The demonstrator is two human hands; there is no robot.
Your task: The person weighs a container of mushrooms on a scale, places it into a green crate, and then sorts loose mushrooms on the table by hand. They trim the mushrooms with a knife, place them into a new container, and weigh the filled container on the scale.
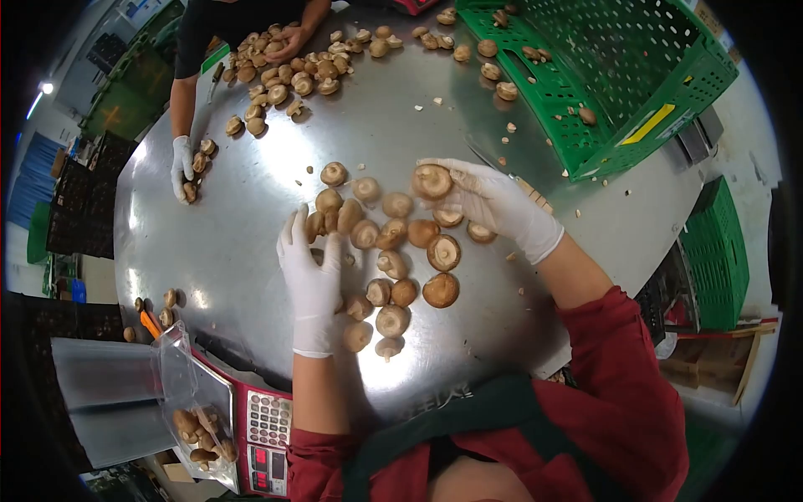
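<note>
My right hand (502,201), in a white glove, grips a shiitake mushroom (432,181) between thumb and fingers, its pale underside showing. My left hand (309,280), also gloved, has its fingers and thumb curved around a brown shiitake (314,225) at the left edge of the loose pile. More shiitakes (393,233) lie spread on the metal table between and below my hands, some caps up, some gills up. Beneath my right hand is a knife (534,194), its handle partly covered by the glove.
Across the table (201,268), another person's gloved hand (182,167) touches mushrooms; their other hand rests on a large heap (301,71). A green crate (585,151) lies tipped at the back right. A scale (268,418) and a plastic bag of mushrooms (201,431) stand front left.
</note>
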